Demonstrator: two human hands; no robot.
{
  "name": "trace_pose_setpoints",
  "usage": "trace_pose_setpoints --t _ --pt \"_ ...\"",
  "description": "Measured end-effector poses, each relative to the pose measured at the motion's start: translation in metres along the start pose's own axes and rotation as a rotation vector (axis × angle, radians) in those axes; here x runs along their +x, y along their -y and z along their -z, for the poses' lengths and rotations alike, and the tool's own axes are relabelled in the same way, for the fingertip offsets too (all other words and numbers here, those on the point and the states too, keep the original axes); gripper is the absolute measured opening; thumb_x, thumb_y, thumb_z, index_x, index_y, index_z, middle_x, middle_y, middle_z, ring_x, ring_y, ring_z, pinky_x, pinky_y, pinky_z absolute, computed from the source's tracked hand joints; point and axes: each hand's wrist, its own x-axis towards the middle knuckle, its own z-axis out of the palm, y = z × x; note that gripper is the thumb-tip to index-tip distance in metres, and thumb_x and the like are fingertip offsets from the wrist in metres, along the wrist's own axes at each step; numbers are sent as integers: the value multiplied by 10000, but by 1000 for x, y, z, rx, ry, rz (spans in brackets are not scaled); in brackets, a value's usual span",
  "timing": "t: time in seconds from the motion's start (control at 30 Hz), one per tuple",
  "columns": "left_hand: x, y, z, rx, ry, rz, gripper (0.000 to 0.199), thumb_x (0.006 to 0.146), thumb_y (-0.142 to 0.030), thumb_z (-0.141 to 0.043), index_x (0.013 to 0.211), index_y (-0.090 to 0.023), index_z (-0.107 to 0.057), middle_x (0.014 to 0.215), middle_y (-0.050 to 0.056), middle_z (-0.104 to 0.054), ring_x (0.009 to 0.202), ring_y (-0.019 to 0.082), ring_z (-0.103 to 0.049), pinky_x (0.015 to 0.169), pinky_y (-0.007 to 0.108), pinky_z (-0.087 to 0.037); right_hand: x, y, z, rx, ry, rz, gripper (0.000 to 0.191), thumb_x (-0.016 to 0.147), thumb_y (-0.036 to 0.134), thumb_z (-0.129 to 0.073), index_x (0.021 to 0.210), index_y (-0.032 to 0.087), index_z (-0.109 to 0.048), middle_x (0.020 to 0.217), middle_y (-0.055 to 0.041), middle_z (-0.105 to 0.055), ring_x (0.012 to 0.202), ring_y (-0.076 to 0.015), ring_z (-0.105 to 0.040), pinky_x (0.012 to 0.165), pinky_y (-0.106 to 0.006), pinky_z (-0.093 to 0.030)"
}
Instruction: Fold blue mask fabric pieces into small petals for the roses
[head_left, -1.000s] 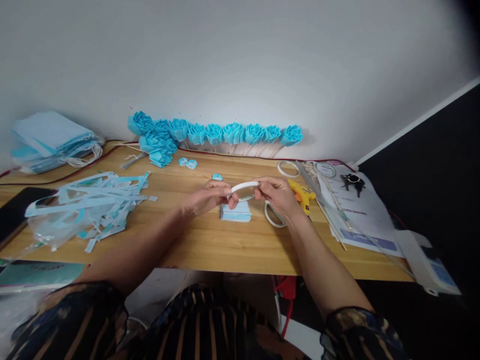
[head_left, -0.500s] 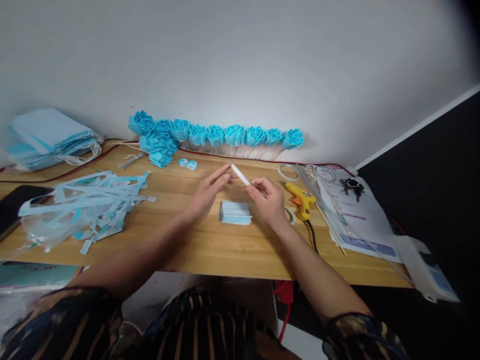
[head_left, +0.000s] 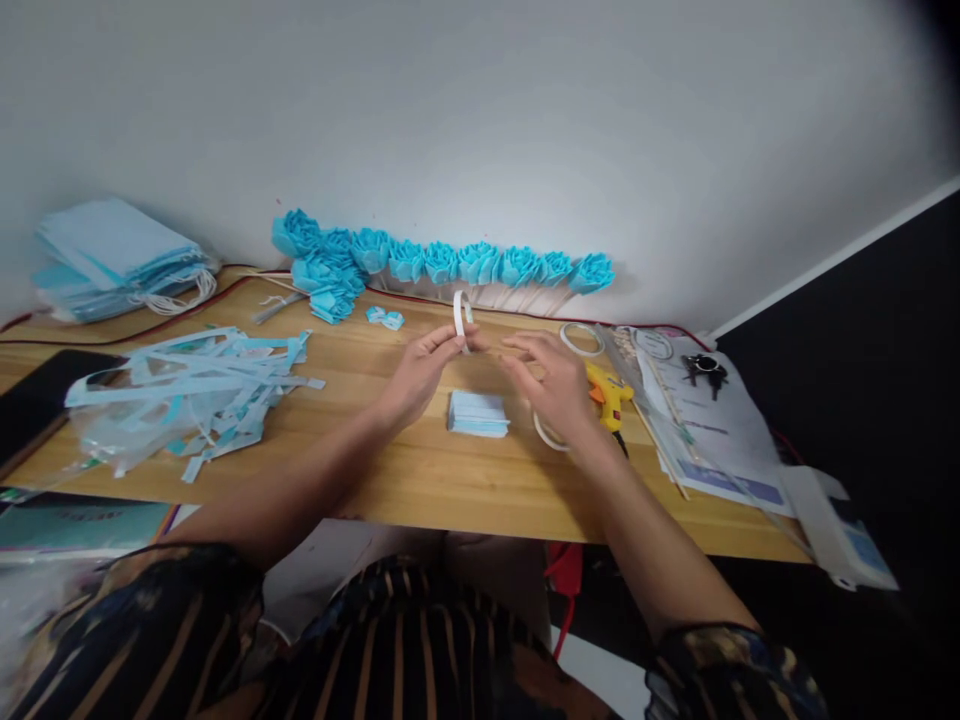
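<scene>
while the left hand (head_left: 411,383) in the head view clamps its thumb and fingers on the lower part of a white ring-shaped roll (head_left: 458,322), held upright above the wooden table (head_left: 420,490), the right hand (head_left: 553,382) hangs just beside it, thumb and fingertips apart. below and between the hands lies a stack of pale blue pieces (head_left: 478,414). near the right hand are a yellow glue gun (head_left: 611,398) and a second ring (head_left: 547,434), partly hidden. blue flowers (head_left: 480,263) line the wall (head_left: 465,120); cut strips (head_left: 259,375) lie to the left.

The head view looks forward and down, close over the desk (head_left: 420,492) to the wall (head_left: 450,130), apparently dim at right.
</scene>
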Motion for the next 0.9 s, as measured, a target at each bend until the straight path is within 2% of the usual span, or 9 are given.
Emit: trace_pose_setpoints --t 0.13,0.2,0.27,0.37,0.5,0.6,0.67,0.77,0.9 --pt "2 -3 3 75 4 -26 282 873 -274 -576 1083 -143 -711 776 25 -686 828 167 -591 898 320 -397 -11 -5 41 -299 391 -161 235 961 320 -564 1082 204 -728 992 -63 -767 873 -213 -701 746 -307 -486" --pt "2 -3 3 74 36 -34 280 883 -281 -554 1071 -135 -702 716 5 -624 748 151 -540 833 307 -393 -26 -7 53 -515 533 -268 266 982 332 -526 1072 187 -730 956 -86 -759 854 -235 -699 708 -305 -453" --pt "1 -3 1 56 62 -34 277 893 -297 -541 1048 -129 -697 652 -17 -546 668 137 -474 756 296 -377 -43 -8 56 -670 626 -362 315 991 322 -509 1212 177 -680 1030 -119 -748 903 -252 -701 715 -304 -442" --pt "0 -6 -1 18 93 -18 270 898 -318 -541 1001 -126 -699 598 -34 -462 603 125 -393 652 283 -320 -60 -8 48 -766 663 -368 357 1006 304 -465 1301 175 -621 1100 -147 -719 997 -273 -686 754 -310 -449" --pt "-1 -9 -2 -17 96 14 260 891 -316 -559 966 -121 -713 557 -45 -410 565 113 -336 601 276 -259 -61 -14 34 -745 587 -373 386 977 261 -469 1331 173 -596 1084 -158 -710 987 -281 -681 779 -330 -465" --pt "0 -8 -1 -24 78 19 268 892 -348 -589 946 -123 -725 547 -51 -394 553 107 -318 592 275 -251 -52 -23 35 -521 476 -539 395 906 293 -560 1279 177 -621 1027 -126 -723 911 -258 -685 761 -335 -483" --pt "1 -8 0 -21 88 21 309 897 -408 -613 925 -123 -730 550 -49 -403 554 105 -323 605 276 -276 -45 -26 42 -182 364 -678 439 852 345 -624 1259 182 -611 909 -70 -713 809 -218 -672 724 -325 -498" --pt "1 -8 0 -15 105 26 398 895 -502 -635 953 -122 -737 566 -49 -424 560 101 -337 639 280 -319 -37 -14 56 387 243 -744 581 770 474 -730 1262 211 -570 872 -18 -669 738 -172 -640 691 -308 -511" --pt "-1 -8 -4 -34 110 42 407 883 -530 -658 804 -133 -696 568 -41 -441 586 105 -383 670 281 -353 -35 20 67 816 307 -728 640 671 555 -845 1164 216 -619 943 -38 -671 813 -166 -659 733 -294 -530"
